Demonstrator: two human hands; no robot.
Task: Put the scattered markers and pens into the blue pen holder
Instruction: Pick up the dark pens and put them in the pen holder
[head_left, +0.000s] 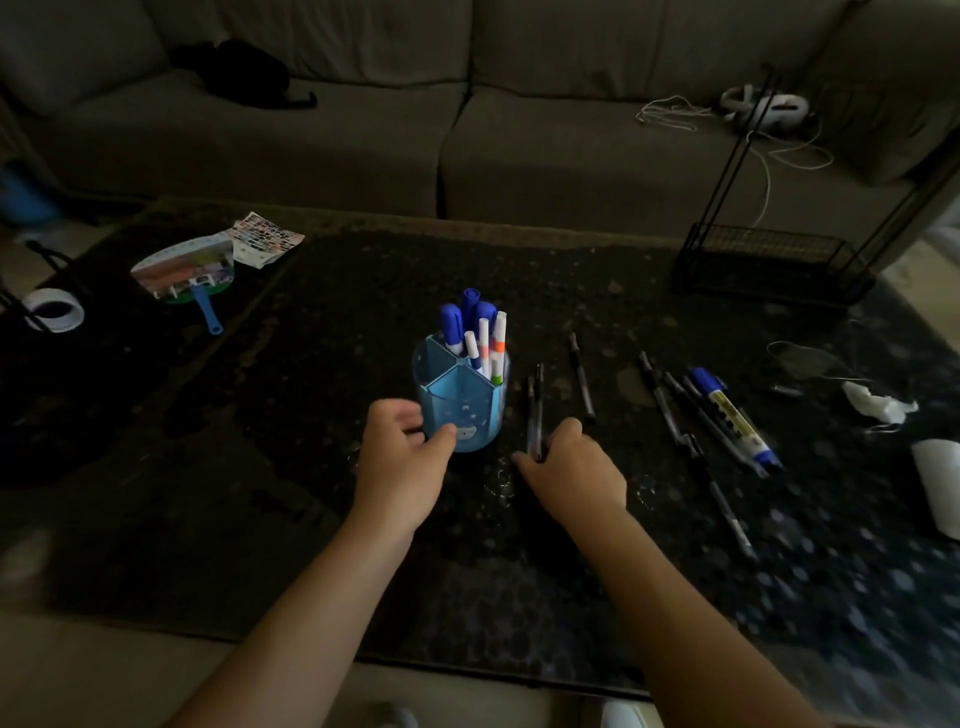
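Note:
The blue pen holder (462, 400) stands mid-table with several blue and white markers upright in its back compartments. My left hand (402, 457) grips the holder's lower left side. Just right of the holder, my right hand (571, 470) rests with its fingers closed around the lower ends of two dark pens (535, 410) that lie on the table. Another dark pen (582, 376) lies further right. Several dark pens (675, 410) and a blue-capped marker (735, 418) lie scattered to the right.
The dark table (311, 519) also carries a hand fan (184, 273), a sticker sheet (265, 239), a tape roll (52, 309), crumpled tissue (878, 405) and a black wire rack (769, 260). A sofa (363, 145) stands behind.

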